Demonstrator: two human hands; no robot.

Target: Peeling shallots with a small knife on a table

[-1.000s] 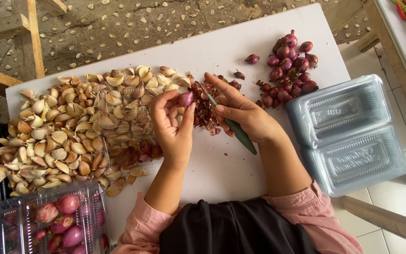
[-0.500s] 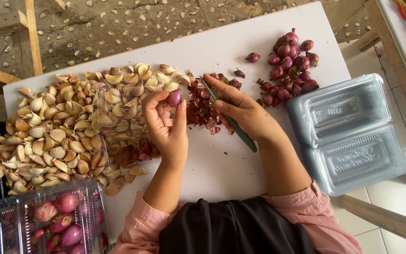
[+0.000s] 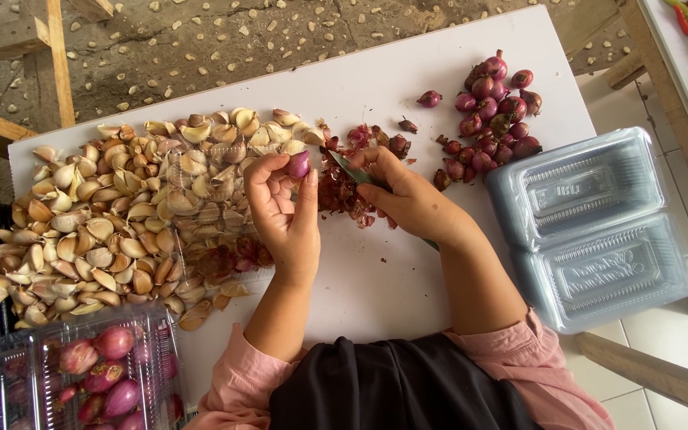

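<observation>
the left hand [image 3: 287, 211] pinches a small glossy purple shallot [image 3: 299, 165], peeled smooth, above the white table [image 3: 376, 87] beside garlic cloves [image 3: 113, 215]; the right hand [image 3: 404, 195] grips a green-handled knife [image 3: 352, 169].

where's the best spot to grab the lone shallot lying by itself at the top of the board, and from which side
Pinch the lone shallot across its round belly, coming straight down from above. It lies apart from the shallot heap on bare white board, so fingers probably fit on either side. Its tapered ends look harder to hold.
</observation>
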